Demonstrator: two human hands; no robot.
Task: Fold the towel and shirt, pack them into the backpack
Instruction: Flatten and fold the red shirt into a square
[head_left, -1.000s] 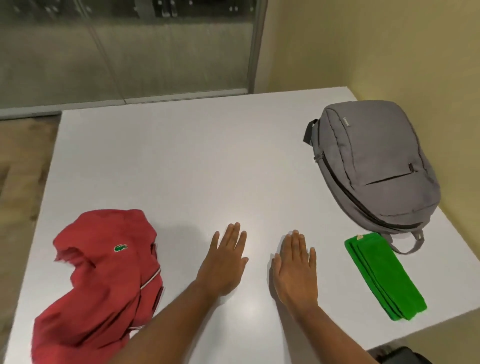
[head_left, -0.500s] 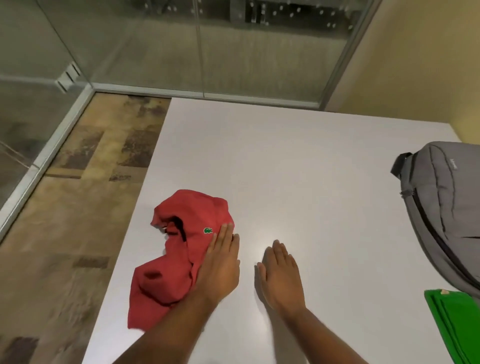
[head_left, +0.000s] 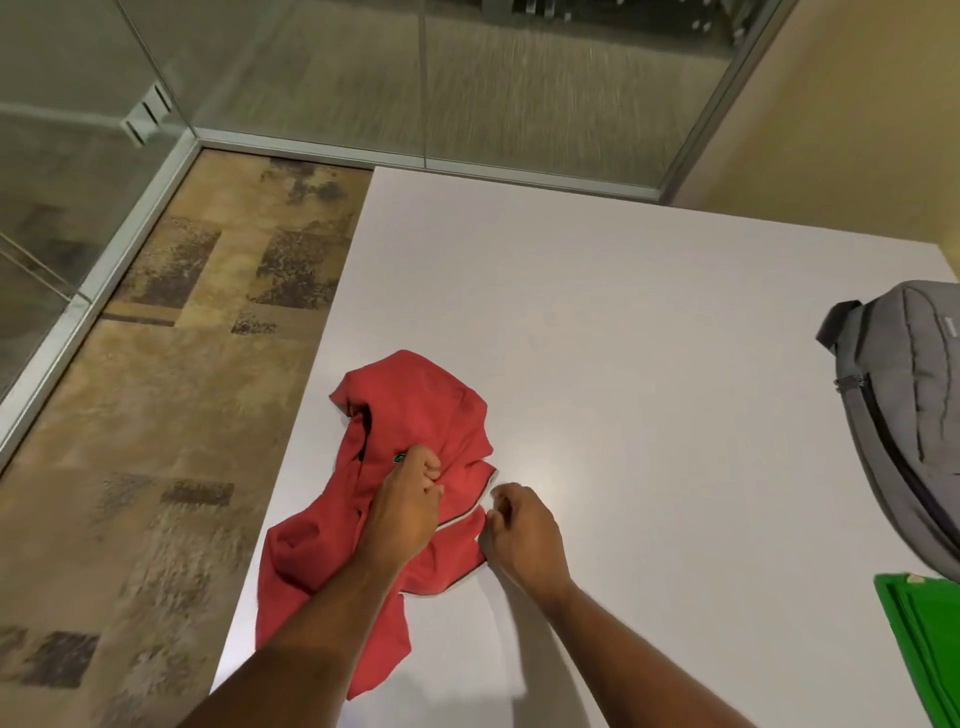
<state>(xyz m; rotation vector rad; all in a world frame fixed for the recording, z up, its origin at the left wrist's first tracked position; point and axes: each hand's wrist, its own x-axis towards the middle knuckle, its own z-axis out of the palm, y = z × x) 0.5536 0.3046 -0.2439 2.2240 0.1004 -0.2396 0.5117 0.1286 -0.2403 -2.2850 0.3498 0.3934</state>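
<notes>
The red shirt (head_left: 415, 415) lies crumpled near the left edge of the white table (head_left: 623, 338). My left hand (head_left: 408, 501) is on top of it, fingers curled into the cloth beside the small green logo. My right hand (head_left: 522, 530) sits at the shirt's right edge, fingers curled, thumb side pinching the cloth by the striped trim. The grey backpack (head_left: 909, 415) lies flat at the right, cut off by the frame and zipped as far as I can see. A corner of the folded green towel (head_left: 924, 649) shows at the bottom right.
The table's left edge runs close beside the shirt, with patterned brown floor (head_left: 156, 415) below it. Glass walls with metal frames stand at the back and left. A yellow wall (head_left: 857, 130) borders the table's far right.
My view has swung left. Both hands lay flat a second ago; the left slid onto the shirt and has closed on the cloth, and the right has curled at the shirt's edge.
</notes>
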